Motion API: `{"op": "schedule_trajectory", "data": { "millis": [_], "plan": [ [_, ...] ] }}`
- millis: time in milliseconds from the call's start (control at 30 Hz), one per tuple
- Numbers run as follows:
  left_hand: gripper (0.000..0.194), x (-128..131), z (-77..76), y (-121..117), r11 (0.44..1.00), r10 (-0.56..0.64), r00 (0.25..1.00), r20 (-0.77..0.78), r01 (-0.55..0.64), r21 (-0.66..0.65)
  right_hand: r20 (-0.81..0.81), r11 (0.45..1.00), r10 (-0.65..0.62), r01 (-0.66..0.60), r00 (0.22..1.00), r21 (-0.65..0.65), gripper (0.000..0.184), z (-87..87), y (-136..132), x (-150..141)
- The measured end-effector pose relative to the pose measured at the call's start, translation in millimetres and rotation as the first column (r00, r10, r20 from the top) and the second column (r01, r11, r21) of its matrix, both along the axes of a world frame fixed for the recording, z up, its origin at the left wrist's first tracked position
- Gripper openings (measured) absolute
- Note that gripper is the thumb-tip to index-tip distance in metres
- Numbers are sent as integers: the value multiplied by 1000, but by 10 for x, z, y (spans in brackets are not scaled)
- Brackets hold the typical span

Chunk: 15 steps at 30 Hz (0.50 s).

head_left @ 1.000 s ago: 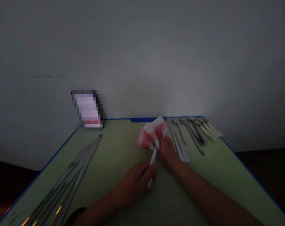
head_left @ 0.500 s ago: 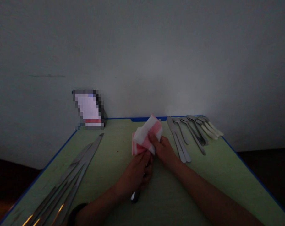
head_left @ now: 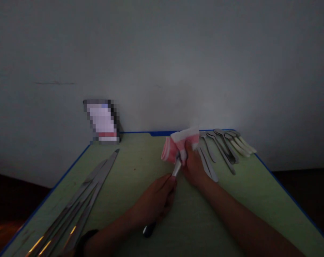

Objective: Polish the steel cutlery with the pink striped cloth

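Note:
My left hand is closed around the handle of a metal piece of cutlery. The dark, shiny butt of its handle pokes out below the fist. Its far end is hidden in a pink-and-white cloth, so its kind cannot be made out. My right hand pinches that cloth around the hidden end, thumb on top. The bright shank shows between the two hands. Just beyond my right hand lie table knives, partly covered by it.
On the left of the green table lie several long knives. Spoons and forks, some with cream handles, lie at the right rear. A blurred-out phone-like screen leans on the wall.
My right hand and the cloth have shifted right and away from my left hand, uncovering the metal shank. The handle's butt has moved slightly left and down.

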<state>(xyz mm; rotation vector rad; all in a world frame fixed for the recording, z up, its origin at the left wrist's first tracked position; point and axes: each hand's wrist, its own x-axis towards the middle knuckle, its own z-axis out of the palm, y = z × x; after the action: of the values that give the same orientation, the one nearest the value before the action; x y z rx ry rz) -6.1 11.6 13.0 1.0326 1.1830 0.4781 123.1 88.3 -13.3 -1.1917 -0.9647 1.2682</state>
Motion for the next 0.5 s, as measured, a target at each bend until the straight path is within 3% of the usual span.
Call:
{"op": "schedule_trajectory", "data": {
  "millis": [167, 267, 500],
  "plan": [
    [30, 16, -15, 38, 987, 163, 986, 42, -162, -20, 266, 988, 103, -129, 958, 84, 47, 95, -178, -123],
    [31, 38, -24, 30, 985, 168, 986, 5, -168, 29, 328, 970, 144, -198, 934, 139, 48, 100, -207, -181],
    [32, 55, 53, -11, 974, 59, 995, -84, -39, 222, 229, 997, -77, 71, 970, 34, 52, 16, -60, -34]
  ]
}}
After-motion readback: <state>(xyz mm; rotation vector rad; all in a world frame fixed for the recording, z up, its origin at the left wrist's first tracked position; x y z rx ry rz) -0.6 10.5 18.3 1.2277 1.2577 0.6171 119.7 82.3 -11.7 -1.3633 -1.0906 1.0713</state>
